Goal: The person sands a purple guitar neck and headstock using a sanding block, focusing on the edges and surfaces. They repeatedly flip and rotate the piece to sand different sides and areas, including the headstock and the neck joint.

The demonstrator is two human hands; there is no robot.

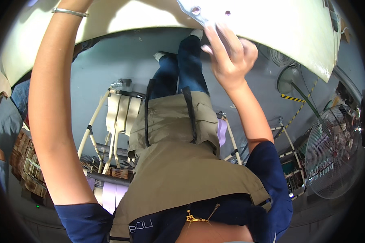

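My left arm reaches up past the top edge with a silver bangle (pixel 70 12) at the wrist; the hand itself is out of sight. Over the edge of a cream-white work surface (pixel 138 16) is my right hand (pixel 233 60). Its index and middle fingers are stretched forward, the thumb stands apart, and the other fingers are curled. The two fingertips touch or lie close against a thin pale bluish piece (pixel 192 5) with a metal-ringed round hole. A second small round spot shows just right of it. Most of this piece is cut off by the top edge.
Rolls of cream strip (pixel 117 109) and lilac strip (pixel 113 194) hang on a pipe rack beside me at left. A large fan (pixel 332 152) stands at right, near yellow-black floor tape (pixel 293 98). At far left another person's grey clothing (pixel 6 121) shows.
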